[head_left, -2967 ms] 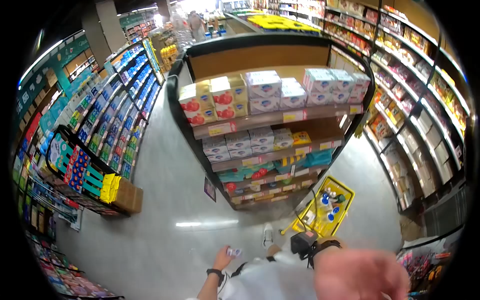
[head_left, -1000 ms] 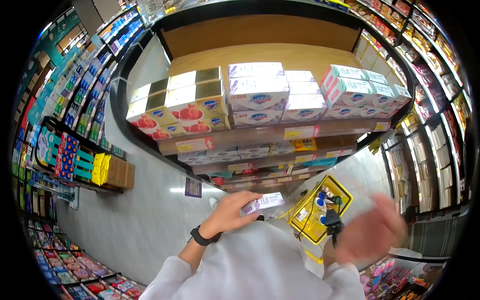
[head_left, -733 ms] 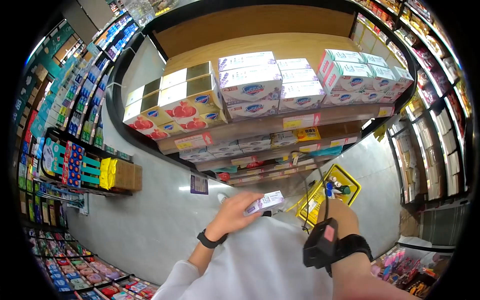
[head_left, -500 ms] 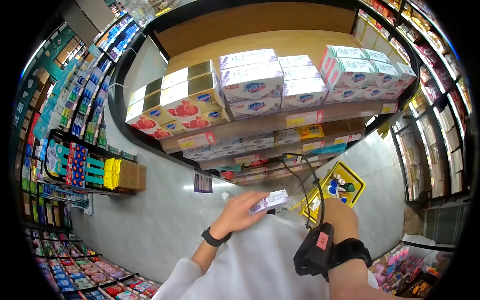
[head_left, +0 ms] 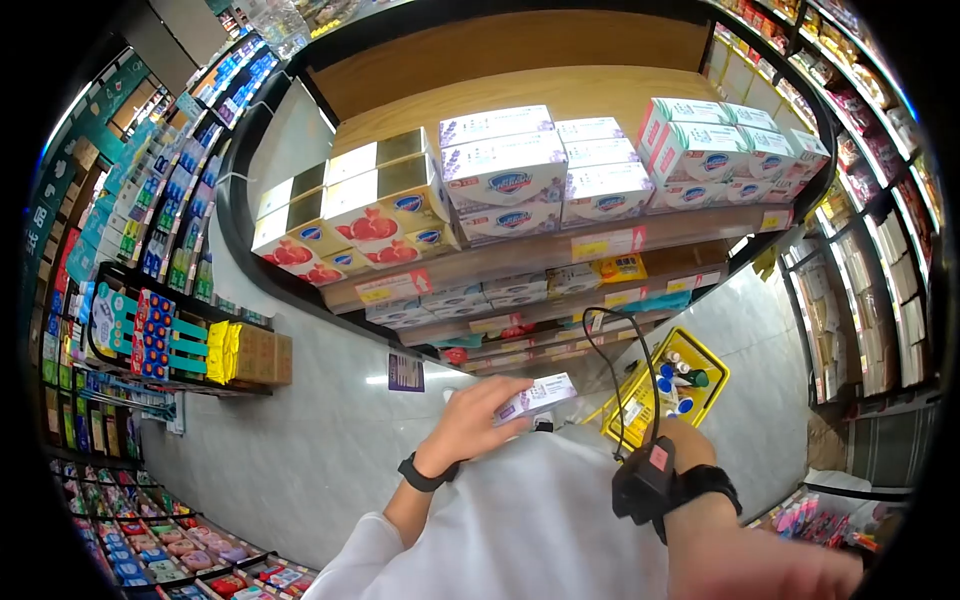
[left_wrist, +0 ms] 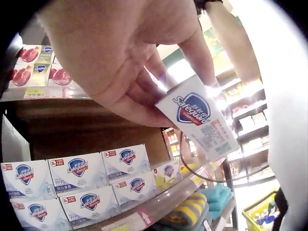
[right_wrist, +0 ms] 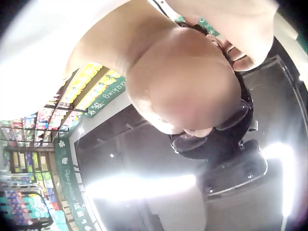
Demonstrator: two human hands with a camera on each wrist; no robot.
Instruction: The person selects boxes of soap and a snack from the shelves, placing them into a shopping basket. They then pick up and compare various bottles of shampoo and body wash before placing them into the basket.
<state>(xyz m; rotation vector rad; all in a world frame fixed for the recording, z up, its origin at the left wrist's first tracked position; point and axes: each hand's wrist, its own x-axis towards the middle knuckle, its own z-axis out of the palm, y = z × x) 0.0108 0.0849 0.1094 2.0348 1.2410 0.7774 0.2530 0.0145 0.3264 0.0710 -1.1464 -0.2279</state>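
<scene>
My left hand (head_left: 478,420) holds a small white-and-lavender Safeguard soap box (head_left: 535,397) in front of the white shirt. In the left wrist view, the fingers and thumb grip the soap box (left_wrist: 199,118) around its upper end, with the shield logo facing the camera. My right hand (head_left: 785,572) is a blur at the lower right of the head view and has nothing in it. The right wrist view puts that hand (right_wrist: 240,26) beside the person's head, fingers loosely bent.
A display shelf (head_left: 500,245) ahead carries stacked gold soap boxes (head_left: 370,220), lavender soap boxes (head_left: 505,180) and green-topped boxes (head_left: 700,150). A yellow basket (head_left: 700,400) with several bottles stands on the floor at right. A black device (head_left: 645,485) with a looping cable is strapped to the right wrist.
Over three seconds the shelf has come closer and the left hand has risen with the soap box. The right hand swung past the basket, left view, and now shows again at lower right.
</scene>
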